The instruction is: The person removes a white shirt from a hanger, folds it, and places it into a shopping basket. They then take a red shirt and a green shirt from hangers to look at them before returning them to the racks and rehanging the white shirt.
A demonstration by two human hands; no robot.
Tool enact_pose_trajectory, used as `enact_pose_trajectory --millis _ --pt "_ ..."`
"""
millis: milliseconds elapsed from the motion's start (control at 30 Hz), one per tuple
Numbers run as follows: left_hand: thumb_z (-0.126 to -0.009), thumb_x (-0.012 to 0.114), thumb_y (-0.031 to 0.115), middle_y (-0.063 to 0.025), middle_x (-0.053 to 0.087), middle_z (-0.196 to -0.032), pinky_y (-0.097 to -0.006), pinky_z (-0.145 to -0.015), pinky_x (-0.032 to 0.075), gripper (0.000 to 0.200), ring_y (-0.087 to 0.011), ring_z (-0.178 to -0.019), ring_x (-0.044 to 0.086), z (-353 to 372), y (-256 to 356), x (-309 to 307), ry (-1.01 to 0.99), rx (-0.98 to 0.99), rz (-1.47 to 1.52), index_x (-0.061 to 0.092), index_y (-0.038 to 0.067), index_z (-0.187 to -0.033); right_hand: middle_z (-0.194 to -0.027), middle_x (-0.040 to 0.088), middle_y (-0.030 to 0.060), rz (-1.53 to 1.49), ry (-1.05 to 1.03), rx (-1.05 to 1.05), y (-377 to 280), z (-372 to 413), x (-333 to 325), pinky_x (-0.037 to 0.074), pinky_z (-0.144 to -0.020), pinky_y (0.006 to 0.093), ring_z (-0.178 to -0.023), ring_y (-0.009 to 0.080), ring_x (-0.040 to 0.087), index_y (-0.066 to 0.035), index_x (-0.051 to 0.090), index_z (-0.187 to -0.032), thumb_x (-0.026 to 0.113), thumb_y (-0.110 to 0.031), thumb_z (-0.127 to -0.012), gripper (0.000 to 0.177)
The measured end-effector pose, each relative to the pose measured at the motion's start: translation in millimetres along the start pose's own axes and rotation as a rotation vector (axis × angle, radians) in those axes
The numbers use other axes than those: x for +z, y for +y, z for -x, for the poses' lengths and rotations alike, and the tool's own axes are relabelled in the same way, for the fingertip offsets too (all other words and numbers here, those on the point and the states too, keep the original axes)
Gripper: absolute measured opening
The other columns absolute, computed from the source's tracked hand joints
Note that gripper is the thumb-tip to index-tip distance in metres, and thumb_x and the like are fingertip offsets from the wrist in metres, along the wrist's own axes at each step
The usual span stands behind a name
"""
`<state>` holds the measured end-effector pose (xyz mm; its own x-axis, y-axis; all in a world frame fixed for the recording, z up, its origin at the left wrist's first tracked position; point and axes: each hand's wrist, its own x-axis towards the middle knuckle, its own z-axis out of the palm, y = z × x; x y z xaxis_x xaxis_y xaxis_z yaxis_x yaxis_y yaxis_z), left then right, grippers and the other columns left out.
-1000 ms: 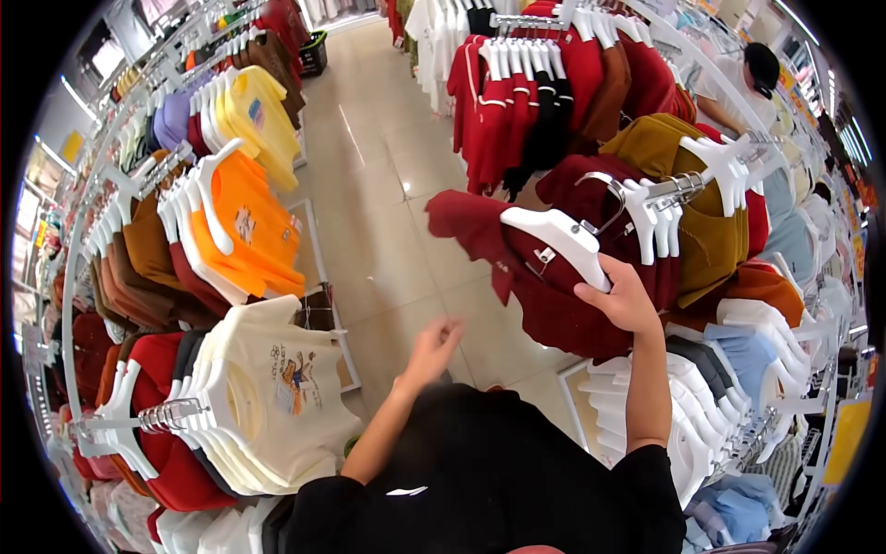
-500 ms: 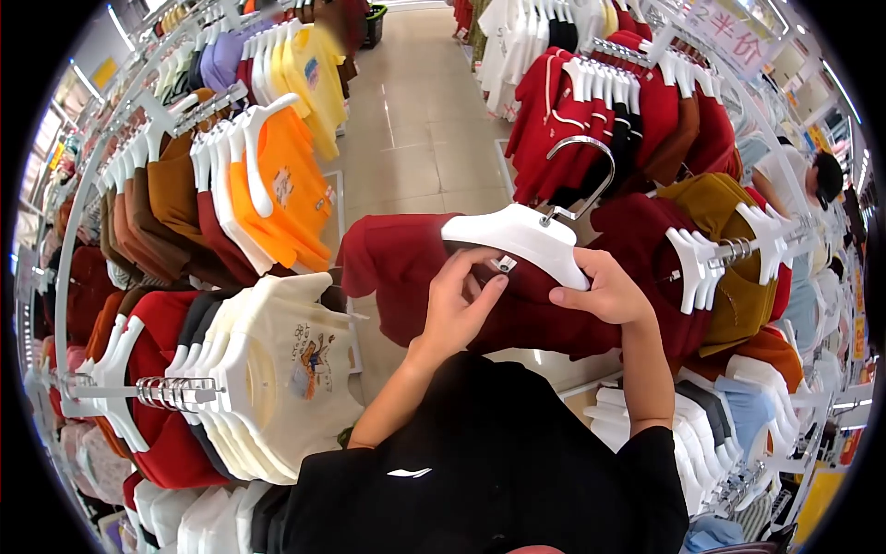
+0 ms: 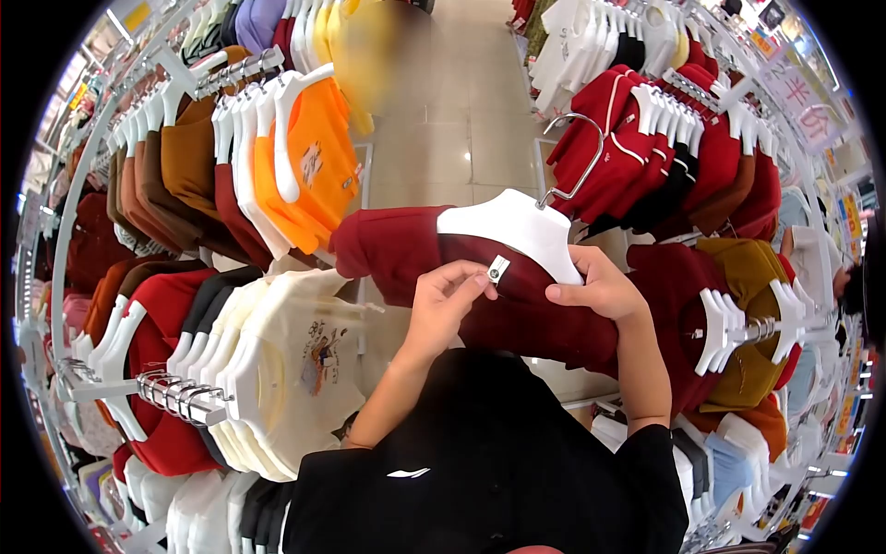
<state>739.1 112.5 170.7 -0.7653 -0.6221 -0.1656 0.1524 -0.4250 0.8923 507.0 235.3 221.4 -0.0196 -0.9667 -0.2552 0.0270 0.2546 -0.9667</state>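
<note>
While the left hand (image 3: pixel 445 300) pinches a small white tag (image 3: pixel 497 269) between thumb and forefinger, its other fingers curled in beneath, the right hand (image 3: pixel 597 292) is closed around the right shoulder of a white plastic hanger (image 3: pixel 506 227), gripping cloth and hanger together. On that hanger hangs a dark red fabric garment (image 3: pixel 406 247), held up in the middle of the scene, near the person's chest, with one sleeve stretching out to the left. The tag sits at the neck opening, just under the hanger's lower edge (its print is too small to read). A curved metal hook (image 3: pixel 580 152) rises from the hanger's top, free of any rail.

To the near left, cream T-shirts with a cartoon print (image 3: pixel 300 355) crowd a chrome rail arm (image 3: pixel 175 395); farther off on that side hangs an orange T-shirt (image 3: pixel 318 171). To the far right is a row of red shirts on white hangers (image 3: pixel 637 138), and nearer on that side a mustard-brown garment (image 3: pixel 752 365). Pale floor tiles (image 3: pixel 461 129) run between the racks.
</note>
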Motion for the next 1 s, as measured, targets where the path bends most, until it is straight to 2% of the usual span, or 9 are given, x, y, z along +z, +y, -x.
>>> enact_pose_trajectory --millis 133,233,267,433,500,667,800,900,1000 --pt "-0.098 0.063 0.009 -0.0065 0.071 -0.092 -0.0289 -0.067 0.053 0.014 -0.0140 -0.074 0.066 -27.4 -11.8 8.3 0.168 0.153 -0.131 0.068 -0.002 -0.105 -0.107 0.068 0.0029 0.001 -0.068 0.036 0.9 -26.5 -24.4 0.047 -0.089 0.0281 -0.096 0.0115 0.059 0.003 0.064 -0.125 0.078 -0.017 -0.086 0.046" --pt "-0.092 0.066 0.010 -0.0099 0.064 -0.078 -0.0319 -0.052 0.044 0.013 -0.0204 -0.054 0.055 -53.5 -5.1 22.0 0.326 0.453 -0.984 0.068 0.002 -0.102 -0.106 0.068 0.0030 0.012 -0.108 0.039 -3.8 -45.7 -50.0 0.047 -0.089 0.0289 -0.096 0.0121 0.058 0.004 0.063 -0.125 0.077 -0.018 -0.087 0.045" --pt "-0.090 0.066 0.014 -0.0149 0.066 -0.087 -0.0448 -0.062 0.052 0.015 -0.0383 -0.066 0.064 -59.7 1.0 27.3 0.315 0.358 -1.189 0.067 0.003 -0.101 -0.106 0.068 0.0030 0.022 -0.109 0.028 -6.5 -51.4 -57.9 0.047 -0.089 0.0291 -0.096 0.0121 0.058 0.004 0.063 -0.125 0.076 -0.018 -0.088 0.045" --pt "-0.091 0.063 0.018 -0.0171 0.071 -0.094 -0.0504 -0.068 0.055 0.016 -0.0414 -0.078 0.067 -110.9 -14.0 41.6 0.125 0.081 -1.406 0.069 0.005 -0.098 -0.091 0.068 0.0140 0.339 -0.111 -0.118 -6.9 -72.2 -100.7 0.051 -0.078 0.0325 -0.082 0.0187 0.063 0.004 0.063 -0.113 0.074 -0.015 -0.089 0.033" --pt "-0.091 0.063 0.018 -0.0179 0.071 -0.093 -0.0509 -0.068 0.054 0.016 -0.0414 -0.078 0.068 -130.8 -19.6 47.6 0.050 0.048 -1.447 0.069 0.004 -0.098 -0.072 0.064 0.0138 0.305 -0.091 -0.240 -1.6 -77.0 -113.1 0.051 -0.062 0.0348 -0.063 0.0227 0.065 0.003 0.062 -0.107 0.073 -0.011 -0.088 0.025" --pt "-0.086 0.070 0.008 -0.0200 0.069 -0.086 -0.0484 -0.071 0.052 0.012 -0.0423 -0.083 0.065 -170.5 -19.1 70.7 0.125 0.051 -1.265 0.070 0.003 -0.096 -0.073 0.067 0.0116 0.238 -0.181 -0.173 2.9 -81.3 -162.7 0.049 -0.053 0.0330 -0.054 0.0207 0.063 0.003 0.063 -0.108 0.072 -0.012 -0.090 0.026" --pt "-0.094 0.071 0.010 -0.0089 0.069 -0.073 -0.0284 -0.061 0.050 0.018 -0.0098 -0.068 0.062 -196.4 -33.1 81.3 0.201 0.045 -0.700 0.068 -0.008 -0.093 -0.086 0.069 0.0103 0.067 -0.186 -0.096 16.9 -85.5 -199.2 0.052 -0.069 0.0306 -0.073 0.0153 0.065 0.003 0.063 -0.115 0.073 -0.012 -0.089 0.032" --pt "-0.098 0.064 0.011 -0.0022 0.065 -0.074 -0.0232 -0.054 0.042 0.017 -0.0051 -0.063 0.053 -213.6 -27.0 95.3 0.264 -0.084 -0.546 0.066 -0.006 -0.099 -0.106 0.067 0.0070 -0.171 -0.146 -0.132 50.2 -94.7 -214.8 0.049 -0.089 0.0290 -0.098 0.0112 0.058 0.006 0.060 -0.126 0.074 -0.014 -0.089 0.044" --pt "-0.102 0.060 0.012 0.0005 0.064 -0.074 -0.0208 -0.050 0.036 0.017 -0.0015 -0.059 0.047 -225.7 -11.6 109.8 0.300 -0.230 -0.439 0.066 -0.004 -0.103 -0.109 0.067 0.0051 -0.332 -0.120 -0.136 67.2 -95.4 -227.7 0.049 -0.088 0.0279 -0.097 0.0115 0.058 0.008 0.058 -0.129 0.074 -0.015 -0.090 0.047"
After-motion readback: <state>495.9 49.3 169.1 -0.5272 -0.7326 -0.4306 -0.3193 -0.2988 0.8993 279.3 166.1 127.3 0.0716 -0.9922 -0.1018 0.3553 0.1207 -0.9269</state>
